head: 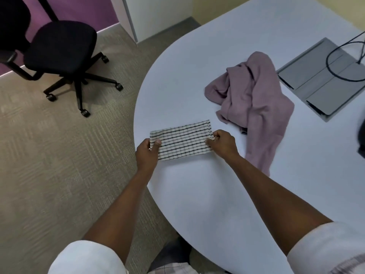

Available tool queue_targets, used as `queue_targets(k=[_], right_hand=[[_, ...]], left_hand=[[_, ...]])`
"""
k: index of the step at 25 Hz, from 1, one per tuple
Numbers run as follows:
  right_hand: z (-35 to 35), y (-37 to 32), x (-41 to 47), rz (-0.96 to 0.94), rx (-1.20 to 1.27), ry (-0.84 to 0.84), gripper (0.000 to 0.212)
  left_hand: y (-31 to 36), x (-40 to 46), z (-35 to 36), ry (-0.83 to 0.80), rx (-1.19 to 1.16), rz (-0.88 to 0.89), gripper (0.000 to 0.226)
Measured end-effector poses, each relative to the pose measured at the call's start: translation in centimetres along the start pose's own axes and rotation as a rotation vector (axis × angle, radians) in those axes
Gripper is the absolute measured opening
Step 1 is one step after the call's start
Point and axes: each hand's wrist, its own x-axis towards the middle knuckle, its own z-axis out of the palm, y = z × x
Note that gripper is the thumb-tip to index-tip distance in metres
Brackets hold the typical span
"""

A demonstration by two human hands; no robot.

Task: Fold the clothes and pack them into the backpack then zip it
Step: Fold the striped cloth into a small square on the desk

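**A:** Right, the striped cloth [180,142] is down flat on the white table [207,194], already a neat folded rectangle, sitting just in from the curved near-left edge. One short end each: the left hand [147,152] has its thumb on top and fingers tucked beneath, pinching the left end, and the right hand [223,142] is curled onto the right end, nipping the corner there.

**B:** Why hold it at both ends like that?

**A:** I'd say it keeps the layers squared and taut, so the piece can be doubled again or lifted without spilling open. That's a guess from the grip.

**B:** And the pink thing?

**A:** The mauve garment [254,103] lies crumpled just beyond and to the right, one limb of it trailing down past the right wrist. Unfolded, so that job looks outstanding. Near the striped cloth, but I can't tell whether they touch.

**B:** Room to work?

**A:** Plenty of bare tabletop toward the person. The left hand is right at the rim, though, so anything slid leftward goes over onto the carpet [59,155]. Farther right, a grey cable panel [324,80] with a black cable [335,62] looped over it. Something dark pokes in at the right border; I can't say it's the backpack. A black office chair [61,52] stands well apart.
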Motion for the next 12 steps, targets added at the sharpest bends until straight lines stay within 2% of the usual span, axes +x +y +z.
queue_targets(k=[7,10,12], right_hand=[[2.6,-2.7,3.1,-0.019,-0.052,-0.033,0.017],[3.0,-3.3,3.8,-0.033,-0.086,-0.042,0.017],[3.3,-3.2,4.2,-0.01,-0.105,-0.048,0.022]], left_hand=[[-0.5,3.4,-1.5,0.105,0.005,-0.128,0.021],[-0.2,3.6,-1.8,0.104,0.038,-0.116,0.02],[-0.5,3.8,-2.0,0.098,0.07,-0.109,0.028]])
